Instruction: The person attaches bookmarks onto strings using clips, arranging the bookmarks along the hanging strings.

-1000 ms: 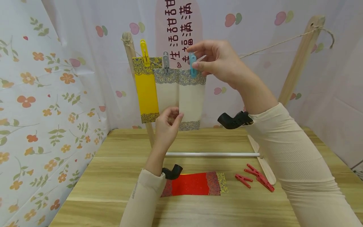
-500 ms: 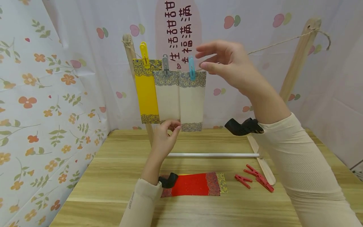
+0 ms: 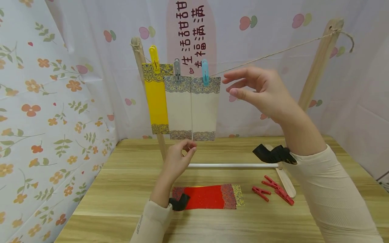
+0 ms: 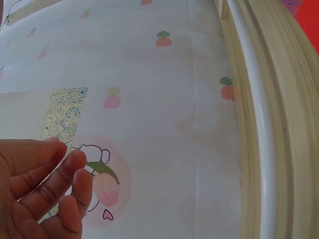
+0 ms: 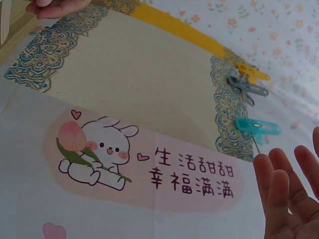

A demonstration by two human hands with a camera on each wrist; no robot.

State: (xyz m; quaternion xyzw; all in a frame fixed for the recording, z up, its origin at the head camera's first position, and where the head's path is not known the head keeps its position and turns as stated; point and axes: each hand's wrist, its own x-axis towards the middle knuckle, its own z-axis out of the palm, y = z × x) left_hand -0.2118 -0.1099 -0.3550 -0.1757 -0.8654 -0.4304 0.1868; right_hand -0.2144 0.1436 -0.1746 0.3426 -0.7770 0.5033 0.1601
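Note:
A cream paper panel with patterned lace-like borders hangs from a twine line, with a blue clothespin and a grey clothespin along its top. Left of it, a yellow panel hangs under a yellow clothespin. My right hand is in the air right of the blue clothespin, fingers loosely bent, holding nothing. Just below the cream panel's lower border is my left hand, its fingers relaxed and nothing held. In the right wrist view, the right fingers are apart from the clothespins.
The twine runs between two wooden posts, joined low down by a white rod. On the wooden table lie a red panel over a yellow-patterned one and several red clothespins. A printed curtain hangs behind.
My right hand has let go of the blue clothespin and moved right and down. My left hand has come off the cream panel and dropped lower. The blue clothespin stays on the line.

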